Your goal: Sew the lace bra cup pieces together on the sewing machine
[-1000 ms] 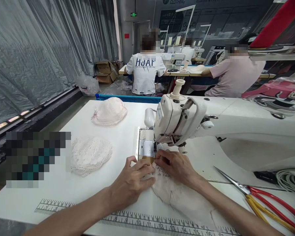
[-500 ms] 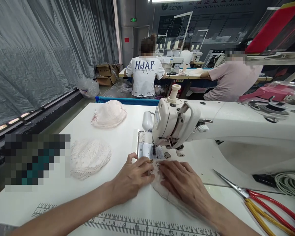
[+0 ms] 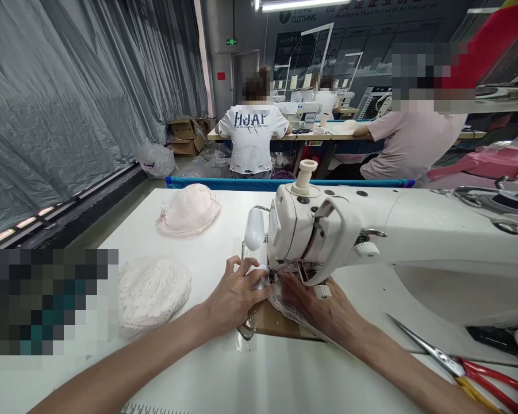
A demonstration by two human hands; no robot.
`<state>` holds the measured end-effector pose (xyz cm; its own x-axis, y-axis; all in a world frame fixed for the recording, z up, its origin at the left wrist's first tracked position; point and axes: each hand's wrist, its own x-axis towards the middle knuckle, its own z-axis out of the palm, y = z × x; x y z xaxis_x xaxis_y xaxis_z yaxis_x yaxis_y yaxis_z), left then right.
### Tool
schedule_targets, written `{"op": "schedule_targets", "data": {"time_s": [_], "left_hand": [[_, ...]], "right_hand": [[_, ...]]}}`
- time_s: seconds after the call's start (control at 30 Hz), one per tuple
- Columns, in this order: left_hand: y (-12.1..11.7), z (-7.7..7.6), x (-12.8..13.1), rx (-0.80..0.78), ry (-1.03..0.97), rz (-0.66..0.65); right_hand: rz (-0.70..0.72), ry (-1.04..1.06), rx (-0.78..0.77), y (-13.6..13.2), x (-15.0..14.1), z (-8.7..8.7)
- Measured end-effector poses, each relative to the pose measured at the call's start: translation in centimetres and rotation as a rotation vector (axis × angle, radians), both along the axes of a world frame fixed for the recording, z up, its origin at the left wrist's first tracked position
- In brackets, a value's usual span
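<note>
A white sewing machine [image 3: 371, 230] stands on the white table [image 3: 207, 241]. My left hand [image 3: 235, 296] lies with fingers apart on a strip of white lace fabric [image 3: 287, 307] just left of the needle. My right hand [image 3: 323, 307] presses the same lace down right under the machine head, fingers flat and partly hidden by it. A brown card piece [image 3: 269, 322] shows beneath the lace.
Two heaps of pale lace pieces lie to the left, one near [image 3: 153, 290] and one farther back [image 3: 188, 210]. Red-handled scissors [image 3: 465, 365] lie at the right. Other people sit at machines behind a blue rail [image 3: 284, 183]. Grey plastic sheeting [image 3: 69, 103] lines the left wall.
Both hands have slid forward with the lace, up to the needle. The view has shifted, hiding most of the printed ruler at the table's front edge.
</note>
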<state>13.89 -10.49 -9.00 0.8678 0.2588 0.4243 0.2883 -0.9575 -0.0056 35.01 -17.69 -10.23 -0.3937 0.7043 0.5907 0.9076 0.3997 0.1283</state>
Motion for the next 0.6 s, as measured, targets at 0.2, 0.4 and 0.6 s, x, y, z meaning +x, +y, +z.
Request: {"op": "schedule_targets", "data": {"time_s": [0.2,0.4,0.6], "left_hand": [[-0.6,-0.2,0.0,0.051,-0.024,0.017],[-1.5,-0.2,0.0,0.014,-0.08,-0.092],[-1.3,-0.8,0.2,-0.009,-0.122,-0.11]], "right_hand": [[0.097,0.031,-0.167,-1.2,0.2,0.6],[0.26,0.106,-0.314,-4.3,-1.7,2.3],[0.266,0.201,-0.27,-4.9,-2.9,1.3]]}}
